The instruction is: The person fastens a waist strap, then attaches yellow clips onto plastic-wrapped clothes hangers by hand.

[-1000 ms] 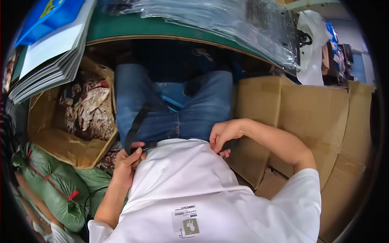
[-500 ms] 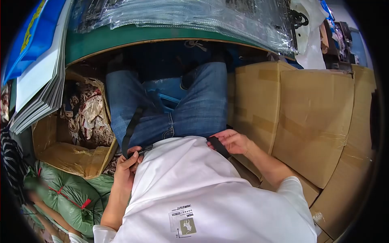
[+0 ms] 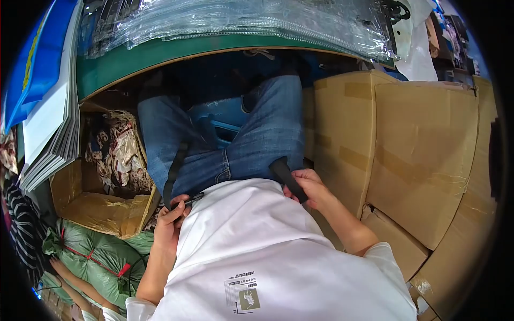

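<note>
At the left side of my waist, my left hand (image 3: pixel 172 216) grips a black strap (image 3: pixel 174 170) whose loose length lies over my left thigh. A dark buckle-like piece (image 3: pixel 197 198) shows beside these fingers, against the hem of my white shirt (image 3: pixel 241 235). On the other side, my right hand (image 3: pixel 311 188) pinches a wider black strap (image 3: pixel 287 180), which slants up across my right thigh. Blue jeans (image 3: pixel 267 131) cover my spread legs. Where the straps run under the shirt is hidden.
A green tabletop edge (image 3: pixel 128 63) with clear plastic sleeves (image 3: pixel 257 24) is ahead. Cardboard boxes (image 3: pixel 423 155) stand close on the right. An open carton (image 3: pixel 101 208) and a green bundle (image 3: pixel 96 254) sit left, with another person's arm (image 3: pixel 80 281) near the bundle.
The wide strap at my right hand has swung up over the thigh, and that hand has turned around it. My left hand stays nearly in place. The view has shifted slightly.
</note>
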Demonstrator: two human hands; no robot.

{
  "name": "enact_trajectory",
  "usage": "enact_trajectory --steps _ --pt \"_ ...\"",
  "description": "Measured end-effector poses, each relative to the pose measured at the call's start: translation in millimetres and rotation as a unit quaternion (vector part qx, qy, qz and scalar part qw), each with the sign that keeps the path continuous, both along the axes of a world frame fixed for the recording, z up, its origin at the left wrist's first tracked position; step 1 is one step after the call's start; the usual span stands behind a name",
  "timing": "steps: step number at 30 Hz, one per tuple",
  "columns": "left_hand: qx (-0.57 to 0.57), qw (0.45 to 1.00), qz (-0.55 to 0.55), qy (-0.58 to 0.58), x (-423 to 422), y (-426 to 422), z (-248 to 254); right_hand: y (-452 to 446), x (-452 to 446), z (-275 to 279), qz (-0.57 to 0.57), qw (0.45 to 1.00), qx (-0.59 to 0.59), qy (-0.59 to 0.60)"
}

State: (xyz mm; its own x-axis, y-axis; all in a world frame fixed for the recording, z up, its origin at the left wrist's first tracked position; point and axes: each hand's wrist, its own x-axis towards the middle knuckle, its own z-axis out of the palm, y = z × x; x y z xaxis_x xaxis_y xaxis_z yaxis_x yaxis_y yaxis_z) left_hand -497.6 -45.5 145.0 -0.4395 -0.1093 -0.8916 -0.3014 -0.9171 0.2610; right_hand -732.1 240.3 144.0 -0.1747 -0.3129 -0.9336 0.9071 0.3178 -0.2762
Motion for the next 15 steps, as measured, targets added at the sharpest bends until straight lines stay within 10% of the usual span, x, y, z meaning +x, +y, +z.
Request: enact_trajectory --steps 10,15 --pt "-0.010 1.000 0.005 -0.011 1 3 2 21 -18 9 0.201 0.926 0.063 0.313" --pt "-0.012 1.000 -0.003 -0.027 -3 3 2 32 -11 1 0.131 0.888 0.163 0.410"
